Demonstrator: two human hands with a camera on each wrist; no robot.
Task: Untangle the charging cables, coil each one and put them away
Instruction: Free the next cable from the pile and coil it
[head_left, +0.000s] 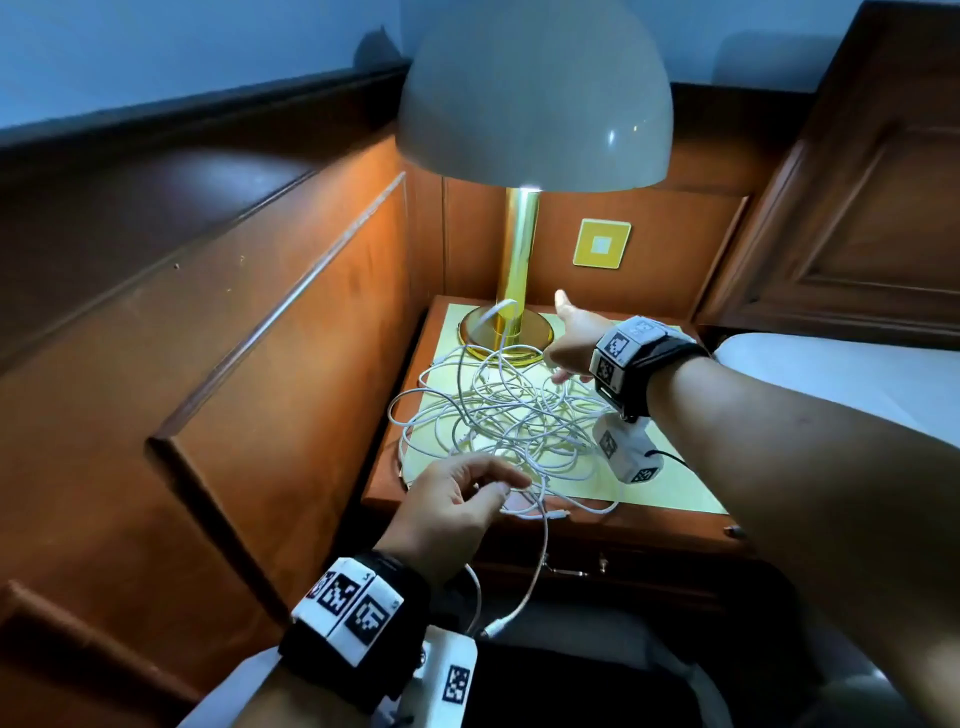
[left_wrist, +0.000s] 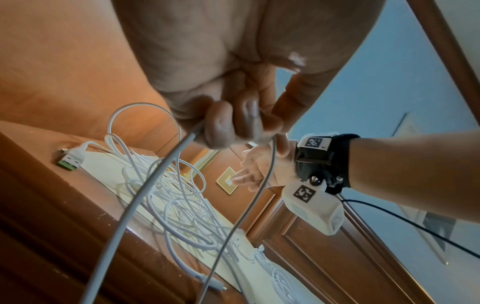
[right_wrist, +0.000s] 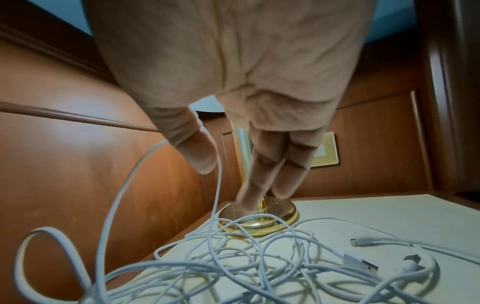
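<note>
Charging cables (head_left: 498, 415), thin and white, sit in one loose knotted heap of crossing loops on the pale top of the wooden nightstand (head_left: 675, 525), several plug ends poking out of the pile. Nearest us, the left hand (head_left: 457, 499) is at the front edge, fingers curled round a single strand (left_wrist: 161, 176) — the left wrist view shows it pinched tight in the fist, both runs trailing down past the edge, one connector dangling below the drawer front. A green-tipped USB plug (left_wrist: 71, 158) lies at the corner of the top. Farther in, the right hand (head_left: 571, 343) hovers over the back of the heap, fingers straight and relaxed, gripping nothing, though a strand loops close beside the thumb (right_wrist: 200, 152). Behind it, the brass lamp base (right_wrist: 259, 214) with cable loops lapping against it, and the yellow wall plate (head_left: 601, 244).
</note>
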